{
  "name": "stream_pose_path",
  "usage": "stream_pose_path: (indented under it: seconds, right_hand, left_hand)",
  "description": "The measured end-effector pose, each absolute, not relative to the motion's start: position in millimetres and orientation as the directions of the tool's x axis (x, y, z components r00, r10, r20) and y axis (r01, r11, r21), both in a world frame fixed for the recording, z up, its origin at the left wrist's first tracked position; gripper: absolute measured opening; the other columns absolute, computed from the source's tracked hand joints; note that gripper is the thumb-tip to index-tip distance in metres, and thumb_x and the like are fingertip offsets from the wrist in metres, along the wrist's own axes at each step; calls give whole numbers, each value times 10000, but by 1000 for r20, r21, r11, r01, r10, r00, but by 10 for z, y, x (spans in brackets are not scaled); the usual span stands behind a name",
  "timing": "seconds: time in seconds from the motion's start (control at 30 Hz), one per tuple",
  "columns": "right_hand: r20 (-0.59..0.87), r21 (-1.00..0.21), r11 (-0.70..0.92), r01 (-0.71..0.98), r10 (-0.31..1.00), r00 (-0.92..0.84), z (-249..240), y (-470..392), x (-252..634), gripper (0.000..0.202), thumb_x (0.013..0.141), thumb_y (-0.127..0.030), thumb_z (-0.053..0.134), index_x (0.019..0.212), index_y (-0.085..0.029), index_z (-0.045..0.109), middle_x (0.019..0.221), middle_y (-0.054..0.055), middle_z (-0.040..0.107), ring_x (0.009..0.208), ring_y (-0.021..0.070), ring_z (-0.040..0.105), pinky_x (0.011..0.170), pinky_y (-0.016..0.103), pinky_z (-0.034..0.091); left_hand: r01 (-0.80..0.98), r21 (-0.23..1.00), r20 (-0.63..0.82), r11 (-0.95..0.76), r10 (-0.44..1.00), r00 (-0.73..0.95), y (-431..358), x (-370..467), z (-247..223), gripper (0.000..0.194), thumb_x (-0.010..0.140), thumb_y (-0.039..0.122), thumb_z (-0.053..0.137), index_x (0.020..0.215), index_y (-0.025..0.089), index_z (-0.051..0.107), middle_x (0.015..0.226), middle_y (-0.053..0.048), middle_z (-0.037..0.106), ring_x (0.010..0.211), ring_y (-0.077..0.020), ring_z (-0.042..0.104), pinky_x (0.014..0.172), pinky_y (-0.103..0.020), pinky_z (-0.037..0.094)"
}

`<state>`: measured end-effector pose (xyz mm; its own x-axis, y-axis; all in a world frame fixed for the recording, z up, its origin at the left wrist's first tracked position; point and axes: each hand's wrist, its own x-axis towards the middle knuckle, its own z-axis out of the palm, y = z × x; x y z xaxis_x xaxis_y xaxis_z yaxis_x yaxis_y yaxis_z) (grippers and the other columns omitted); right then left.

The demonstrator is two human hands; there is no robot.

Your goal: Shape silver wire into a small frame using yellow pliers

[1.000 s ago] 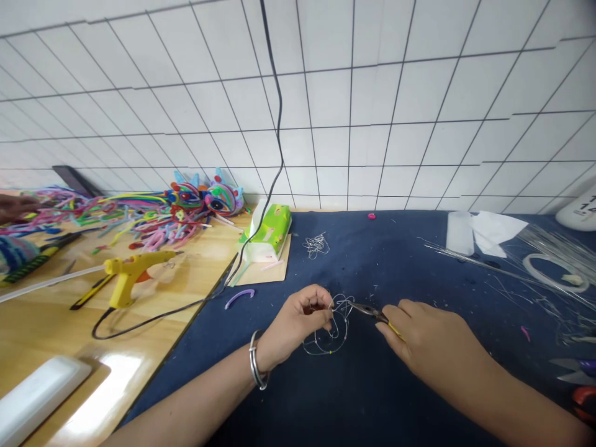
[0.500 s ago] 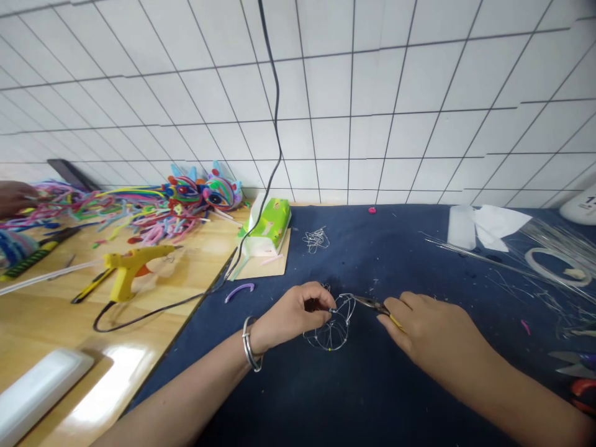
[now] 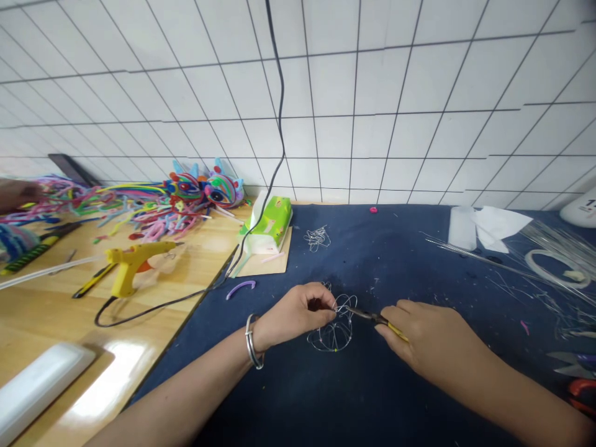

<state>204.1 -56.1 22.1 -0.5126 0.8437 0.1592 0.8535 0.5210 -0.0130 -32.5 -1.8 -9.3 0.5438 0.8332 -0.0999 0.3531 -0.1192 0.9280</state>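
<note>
Between my hands is a rounded wire frame [image 3: 331,338] of thin silvery wire, with looped bends at its top and a tiny yellow-green spot at its lower edge. My left hand [image 3: 298,315], a silver bangle on its wrist, pinches the upper part of the frame between thumb and fingers. Yellow-handled pliers [image 3: 365,315] are gripped in my right hand [image 3: 419,335], their narrow jaws pointing left and meeting the wire loops near my left fingertips. Whether the jaws are clamped on a wire is too small to tell.
A wire bundle [image 3: 317,238], a tissue pack [image 3: 272,225] and a purple curved piece [image 3: 241,288] lie beyond my hands. Left are a yellow glue gun [image 3: 135,264], colourful pipe cleaners [image 3: 162,220] and another person's hand [image 3: 18,194]. Right are long wires [image 3: 554,248] and red-handled scissors [image 3: 582,391].
The pliers' tip has moved left and slightly down, from the outer loop to nearer my left fingertips. The wire frame has tilted a little. My left hand keeps its pinch.
</note>
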Motion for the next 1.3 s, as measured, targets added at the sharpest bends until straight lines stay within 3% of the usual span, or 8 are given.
stream_pose_path:
  seconds: [0.37, 0.77, 1.3]
  right_hand:
    - [121, -9, 496, 868, 862, -492, 200, -577, 2009, 181, 852, -292, 439, 741, -209, 556, 645, -6, 546, 559, 140, 520, 487, 260, 239]
    - [140, -13, 502, 865, 857, -496, 145, -589, 1977, 187, 858, -299, 431, 755, -211, 560, 642, -10, 542, 553, 127, 505, 477, 250, 217]
    - [113, -67, 482, 873, 873, -474, 146, -599, 1962, 181, 850, -309, 439, 751, -217, 559, 652, -9, 548, 561, 135, 506, 488, 254, 216]
  left_hand:
    - [340, 934, -95, -106, 846, 525, -30, -303, -103, 60, 719, 150, 543, 757, 149, 590, 635, 25, 497, 543, -72, 427, 506, -176, 354]
    - [384, 891, -32, -243, 810, 586, -53, -308, -59, 62, 690, 97, 482, 678, 155, 503, 651, 37, 448, 573, -77, 408, 519, -186, 329]
    - [468, 813, 18, -347, 818, 575, -131, -271, -86, 149, 672, 37, 409, 715, 175, 375, 608, 65, 349, 531, -66, 315, 482, -182, 257]
